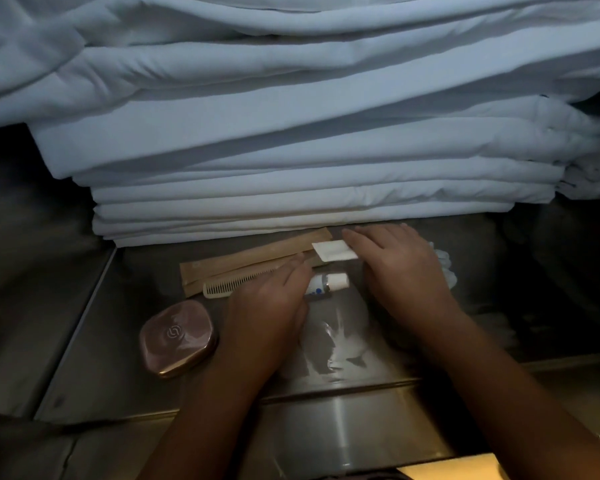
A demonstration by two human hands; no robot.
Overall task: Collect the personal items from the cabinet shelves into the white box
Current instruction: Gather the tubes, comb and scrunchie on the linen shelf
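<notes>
Fingers (pixel 291 271) of the left hand (pixel 267 306) lie straight and close together, palm down, across the toothed end of a cream comb (pixel 236 285) and over the base of a small white tube (pixel 328 285), whose cap sticks out on the thumb side. Fingers (pixel 364 233) of the right hand (pixel 399 268) are likewise stretched out flat. A small white packet (pixel 331 251) touches this hand at the thumb, but from my view I cannot tell whether it is pinched or only touched.

All of these items rest on a metal shelf (pixel 118 358). I read two long brown paper sleeves (pixel 246 259) lying side by side just behind the comb, running toward the packet. A pink rounded case (pixel 178 337) sits to the left of the left wrist, apart from the comb. A clear plastic bag (pixel 333 341) lies on the shelf between the two forearms. A crumpled white bundle (pixel 445 268) shows just beyond the right hand. Behind everything stands a tall stack of folded white sheets (pixel 291 150), its lowest folds just beside the sleeves.
</notes>
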